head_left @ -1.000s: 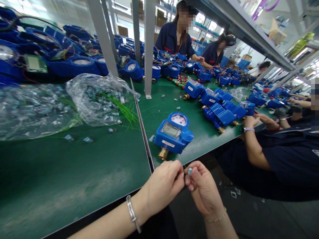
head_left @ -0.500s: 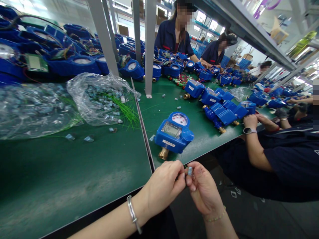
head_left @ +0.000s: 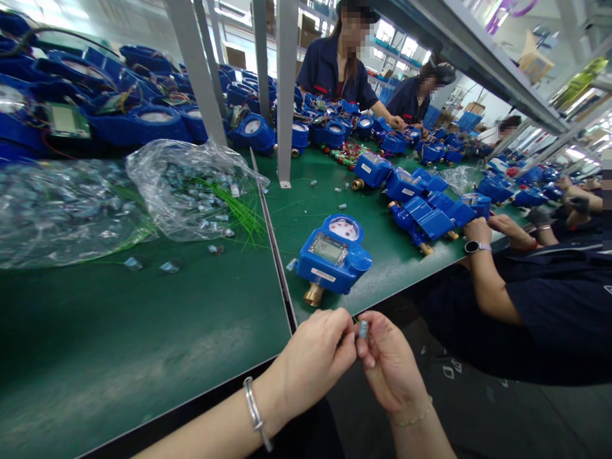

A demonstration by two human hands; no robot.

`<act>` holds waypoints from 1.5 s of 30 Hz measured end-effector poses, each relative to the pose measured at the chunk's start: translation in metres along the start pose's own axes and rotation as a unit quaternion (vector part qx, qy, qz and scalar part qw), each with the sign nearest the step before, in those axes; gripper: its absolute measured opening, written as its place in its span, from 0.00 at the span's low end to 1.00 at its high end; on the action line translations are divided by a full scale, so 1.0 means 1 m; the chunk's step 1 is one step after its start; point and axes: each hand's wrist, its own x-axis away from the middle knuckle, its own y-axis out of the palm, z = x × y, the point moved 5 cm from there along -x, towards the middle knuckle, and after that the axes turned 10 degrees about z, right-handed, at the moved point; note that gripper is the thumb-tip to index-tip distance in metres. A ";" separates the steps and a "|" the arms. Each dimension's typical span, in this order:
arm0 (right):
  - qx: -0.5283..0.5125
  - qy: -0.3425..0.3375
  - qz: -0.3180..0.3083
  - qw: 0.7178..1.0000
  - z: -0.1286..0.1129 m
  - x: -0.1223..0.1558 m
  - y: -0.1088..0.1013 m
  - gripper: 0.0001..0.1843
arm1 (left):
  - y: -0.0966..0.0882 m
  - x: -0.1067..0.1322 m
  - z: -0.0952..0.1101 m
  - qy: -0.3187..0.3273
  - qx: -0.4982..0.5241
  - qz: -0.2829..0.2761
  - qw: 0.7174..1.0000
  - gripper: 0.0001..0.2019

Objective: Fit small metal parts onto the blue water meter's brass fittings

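Just off the front edge of the bench, my two hands meet at the fingertips. My right hand [head_left: 393, 360] pinches a small clear-blue wire seal [head_left: 363, 329] between thumb and fingers. A bit of green wire shows beside the seal. My left hand [head_left: 313, 360] is closed against it, its fingertips pressed together; the wire end probably between them is hidden. Beyond my hands a blue water meter [head_left: 329, 256] lies on the green bench, its display and round dial facing up and its brass fitting pointing toward me.
Clear bags of seals [head_left: 186, 191] with green wires [head_left: 239, 207] lie at left, loose seals [head_left: 169, 266] in front. More blue meters [head_left: 421, 204] stand at right near a co-worker's hand [head_left: 478, 229]. A metal post [head_left: 285, 95] rises from the bench; other people work behind.
My hands stay almost still, the seal shifting very slightly between the fingers. Across the bench, a co-worker's hand has moved a little to the right.
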 end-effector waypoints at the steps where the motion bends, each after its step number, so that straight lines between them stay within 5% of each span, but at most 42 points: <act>1: 0.006 -0.006 0.000 1.000 -0.001 0.000 0.000 0.14 | 0.000 0.000 0.000 0.002 -0.001 -0.002 1.000 0.06; 16: 0.111 -0.107 0.045 0.987 -0.006 0.003 -0.001 0.15 | -0.001 -0.001 0.002 0.013 -0.014 -0.009 1.000 0.06; 23: 0.070 -0.114 0.036 0.990 -0.005 0.003 -0.001 0.16 | -0.010 0.000 0.002 0.038 0.004 0.045 0.998 0.07; 28: 0.048 -0.114 0.029 0.992 -0.003 0.002 0.002 0.17 | -0.014 -0.001 -0.004 -0.004 0.043 0.066 0.997 0.07; 34: 0.136 -0.178 0.069 0.972 -0.005 0.004 -0.002 0.13 | -0.013 0.003 0.000 0.009 0.036 0.065 0.997 0.09; 45: 0.080 -0.089 0.049 0.992 -0.002 0.006 0.009 0.13 | -0.022 0.000 0.003 -0.005 0.058 0.080 0.995 0.08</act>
